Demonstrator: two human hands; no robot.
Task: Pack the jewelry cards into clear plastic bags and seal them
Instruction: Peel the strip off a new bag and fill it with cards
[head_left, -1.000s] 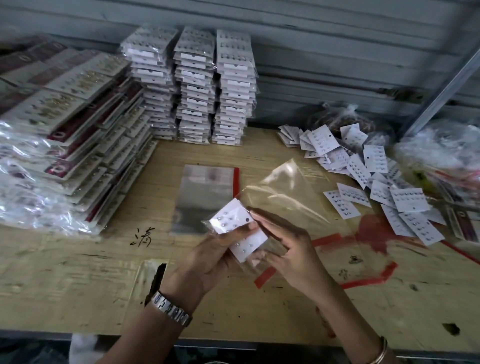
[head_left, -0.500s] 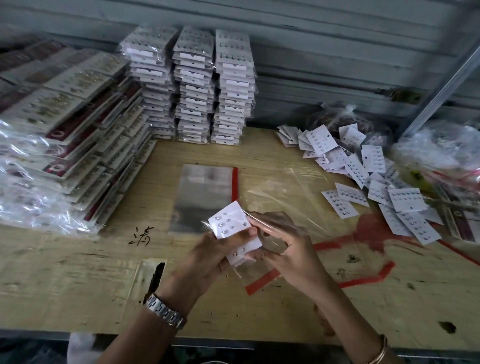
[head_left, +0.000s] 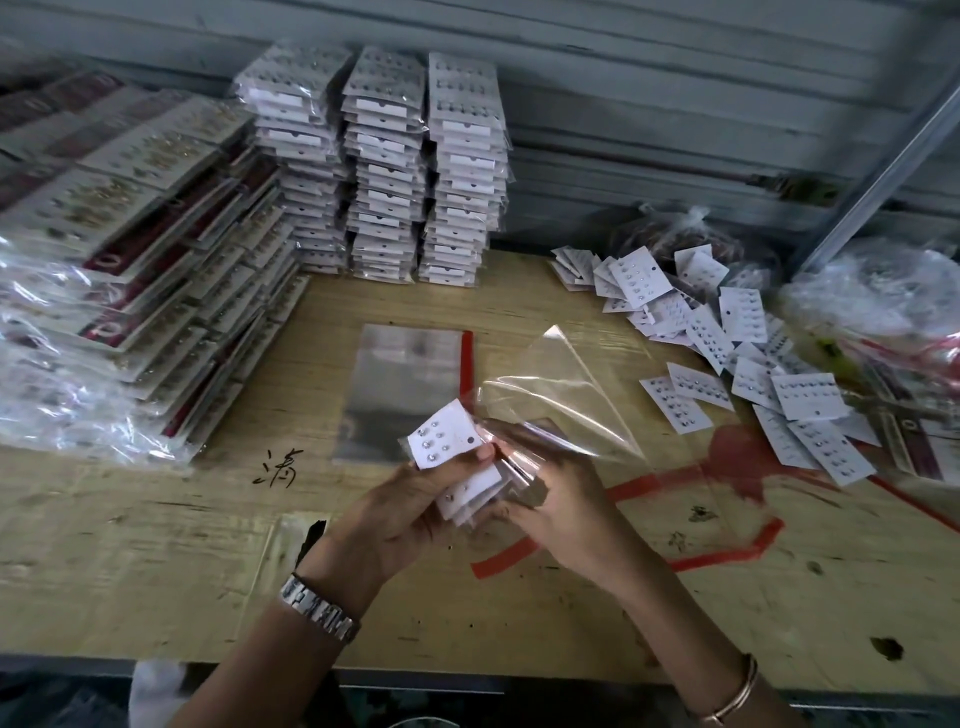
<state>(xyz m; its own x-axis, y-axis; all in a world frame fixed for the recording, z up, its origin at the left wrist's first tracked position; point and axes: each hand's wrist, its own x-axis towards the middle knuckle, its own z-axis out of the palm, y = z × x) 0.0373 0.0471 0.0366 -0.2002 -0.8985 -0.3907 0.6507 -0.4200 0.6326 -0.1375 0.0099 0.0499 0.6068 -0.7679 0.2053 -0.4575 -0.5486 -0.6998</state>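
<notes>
Plywood tabletop (head_left: 156, 545) fills the frame; just below its centre the left hand (head_left: 410, 514) pinches a small fan of white jewelry cards (head_left: 447, 439) between thumb and fingers, at the mouth of a clear plastic bag (head_left: 561, 405) that the right hand (head_left: 566, 519) grips with curled fingers. Beyond lie a flat pile of empty bags (head_left: 405, 384), loose cards (head_left: 727, 353) at right, and bagged stacks (head_left: 384, 171) at upper centre.

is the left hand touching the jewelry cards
Touching. The head view shows the left hand gripping the jewelry cards, thumb pressed on the top card.
</notes>
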